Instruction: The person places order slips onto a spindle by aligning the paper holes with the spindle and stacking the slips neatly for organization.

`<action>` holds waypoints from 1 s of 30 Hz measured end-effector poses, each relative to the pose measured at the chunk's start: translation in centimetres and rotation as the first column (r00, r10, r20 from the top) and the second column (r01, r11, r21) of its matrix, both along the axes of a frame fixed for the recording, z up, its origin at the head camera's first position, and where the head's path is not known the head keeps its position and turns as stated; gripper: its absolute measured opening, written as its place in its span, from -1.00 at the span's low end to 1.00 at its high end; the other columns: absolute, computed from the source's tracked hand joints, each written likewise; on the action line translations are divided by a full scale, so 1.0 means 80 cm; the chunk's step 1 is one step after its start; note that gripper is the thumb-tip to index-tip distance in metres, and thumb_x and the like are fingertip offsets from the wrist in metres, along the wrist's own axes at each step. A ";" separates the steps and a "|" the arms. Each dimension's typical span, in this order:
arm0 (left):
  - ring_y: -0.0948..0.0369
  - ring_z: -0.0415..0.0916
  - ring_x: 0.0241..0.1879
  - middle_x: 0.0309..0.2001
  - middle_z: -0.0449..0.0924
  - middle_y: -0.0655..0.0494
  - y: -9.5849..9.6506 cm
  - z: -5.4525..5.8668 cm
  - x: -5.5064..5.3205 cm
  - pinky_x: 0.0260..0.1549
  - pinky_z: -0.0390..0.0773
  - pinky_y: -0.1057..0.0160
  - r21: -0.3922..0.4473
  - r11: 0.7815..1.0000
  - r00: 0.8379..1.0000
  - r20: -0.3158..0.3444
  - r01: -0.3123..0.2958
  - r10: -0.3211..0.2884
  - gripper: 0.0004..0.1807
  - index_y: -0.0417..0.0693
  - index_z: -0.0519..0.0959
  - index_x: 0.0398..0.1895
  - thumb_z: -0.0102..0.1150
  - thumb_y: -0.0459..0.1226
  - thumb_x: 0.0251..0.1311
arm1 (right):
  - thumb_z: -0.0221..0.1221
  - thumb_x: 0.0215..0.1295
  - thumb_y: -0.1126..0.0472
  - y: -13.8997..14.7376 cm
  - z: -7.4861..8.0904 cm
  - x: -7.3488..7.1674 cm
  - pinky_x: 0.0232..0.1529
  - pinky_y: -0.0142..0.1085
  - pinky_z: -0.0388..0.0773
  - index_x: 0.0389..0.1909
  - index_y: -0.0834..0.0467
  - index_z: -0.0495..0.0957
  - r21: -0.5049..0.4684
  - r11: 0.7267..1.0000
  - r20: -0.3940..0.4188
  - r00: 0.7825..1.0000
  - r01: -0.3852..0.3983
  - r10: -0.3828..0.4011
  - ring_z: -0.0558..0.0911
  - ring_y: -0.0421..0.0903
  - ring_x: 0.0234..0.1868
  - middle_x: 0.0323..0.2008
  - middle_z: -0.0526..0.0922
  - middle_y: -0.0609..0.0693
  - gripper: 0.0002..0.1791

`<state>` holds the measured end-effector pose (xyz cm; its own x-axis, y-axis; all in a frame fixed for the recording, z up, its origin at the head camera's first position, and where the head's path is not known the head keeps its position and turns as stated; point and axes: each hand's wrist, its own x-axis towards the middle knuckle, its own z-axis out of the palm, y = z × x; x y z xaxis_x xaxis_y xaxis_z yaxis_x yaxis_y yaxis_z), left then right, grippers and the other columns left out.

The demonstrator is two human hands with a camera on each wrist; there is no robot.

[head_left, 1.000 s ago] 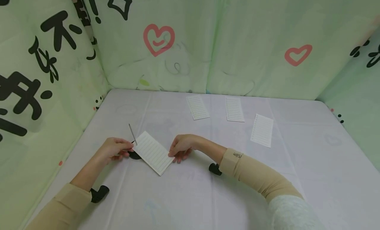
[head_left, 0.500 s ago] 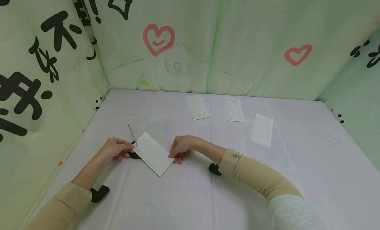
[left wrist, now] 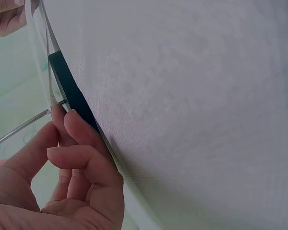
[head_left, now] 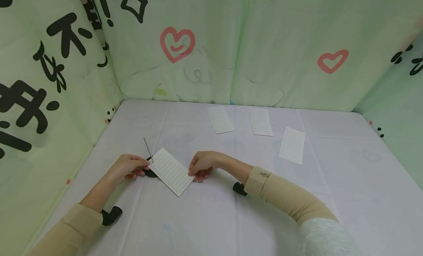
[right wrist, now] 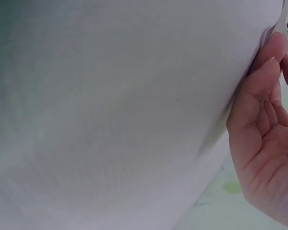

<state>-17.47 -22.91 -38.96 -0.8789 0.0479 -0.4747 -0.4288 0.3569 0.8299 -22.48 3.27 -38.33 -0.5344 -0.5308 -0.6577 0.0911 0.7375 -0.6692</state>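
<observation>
A lined white paper slip (head_left: 172, 172) is pierced near its left corner by a thin metal bill spike (head_left: 147, 149) that rises, tilted, from a round black base (head_left: 150, 173). My left hand (head_left: 129, 165) pinches the slip's left corner right beside the spike. In the left wrist view, the metal rod (left wrist: 21, 128) passes through the paper by my fingertips, and a bit of rod shows between paper and dark base (left wrist: 71, 84). At the slip's opposite corner, my right hand (head_left: 203, 165) grips the paper between thumb and fingers. The right wrist view shows those fingers (right wrist: 264, 81) at the paper's edge.
Three more lined slips lie apart toward the back of the white-covered table: a left one (head_left: 221, 120), a middle one (head_left: 261, 122) and a right one (head_left: 292, 145). A pale green curtain (head_left: 281, 65) with drawn hearts encloses the table's back and sides.
The slip's far corner sits very slightly lower than a second ago. Both hands keep their hold in nearly the same place, and the loose slips have not moved.
</observation>
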 end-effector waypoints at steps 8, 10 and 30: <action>0.36 0.49 -0.61 -0.54 0.60 0.26 0.003 0.000 0.000 -0.65 0.35 0.43 -0.007 1.000 0.999 0.017 -0.029 0.029 -0.71 -0.29 0.53 -0.18 0.19 -0.25 0.12 | 0.12 0.25 0.26 0.014 0.006 -0.009 -0.53 -0.41 0.47 -0.28 0.23 0.58 -0.079 0.997 -0.162 0.987 0.008 -0.021 0.54 -0.17 -0.56 -0.52 0.59 0.01 -0.87; 0.36 0.49 -0.62 -0.54 0.59 0.26 0.004 0.001 0.000 -0.66 0.35 0.43 -0.006 1.000 0.999 0.016 -0.029 0.029 -0.71 -0.29 0.53 -0.17 0.18 -0.25 0.13 | 0.11 0.25 0.26 0.021 0.008 -0.018 -0.49 -0.40 0.46 -0.23 0.24 0.57 -0.111 0.994 -0.304 0.952 -0.009 -0.025 0.54 -0.15 -0.51 -0.46 0.60 0.03 -0.85; 0.35 0.50 -0.59 -0.53 0.60 0.25 0.001 -0.002 -0.003 -0.63 0.37 0.43 -0.013 1.000 0.999 0.023 -0.027 0.028 -0.69 -0.31 0.51 -0.14 0.16 -0.25 0.14 | -0.08 0.37 -0.04 0.073 -0.001 -0.150 0.24 0.06 0.08 0.33 0.15 0.05 0.361 0.902 -0.766 0.627 0.239 0.140 0.13 0.16 0.30 0.29 0.14 0.18 -0.38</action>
